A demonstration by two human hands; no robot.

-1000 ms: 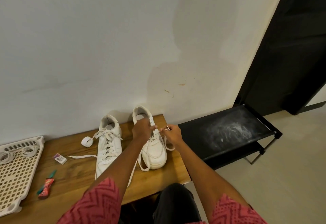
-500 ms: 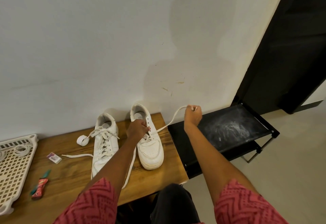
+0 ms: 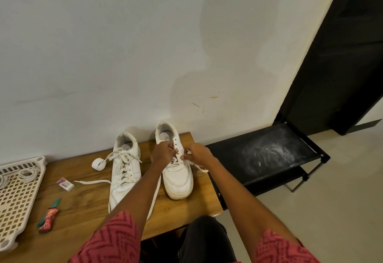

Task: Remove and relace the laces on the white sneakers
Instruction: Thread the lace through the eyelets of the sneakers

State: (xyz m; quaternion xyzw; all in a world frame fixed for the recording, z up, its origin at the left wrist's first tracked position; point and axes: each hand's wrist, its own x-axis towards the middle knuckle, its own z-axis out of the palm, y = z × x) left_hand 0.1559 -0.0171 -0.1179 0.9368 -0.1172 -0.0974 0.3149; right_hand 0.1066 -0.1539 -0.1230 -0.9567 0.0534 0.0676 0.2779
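Observation:
Two white sneakers stand on a wooden bench (image 3: 87, 204), toes toward me. The left sneaker (image 3: 124, 167) is laced, its lace ends loose on the wood. The right sneaker (image 3: 177, 178) has its upper eyelets bare. My left hand (image 3: 163, 153) grips the right sneaker at its tongue and left eyelet row. My right hand (image 3: 198, 155) is at the shoe's right eyelet row and pinches the white lace (image 3: 200, 167), whose slack trails off to the right. Another stretch of lace (image 3: 154, 198) hangs down beside my left forearm.
A white perforated plastic tray (image 3: 18, 192) lies at the bench's left end. A small eraser (image 3: 65, 184), a red and green tube (image 3: 48, 218) and a white tape roll (image 3: 97, 163) sit on the wood. A black shoe rack (image 3: 267, 157) stands to the right, against the wall.
My right hand, which had drawn the lace out far to the right, has come back to the right sneaker's eyelets. My left hand has stayed on the shoe.

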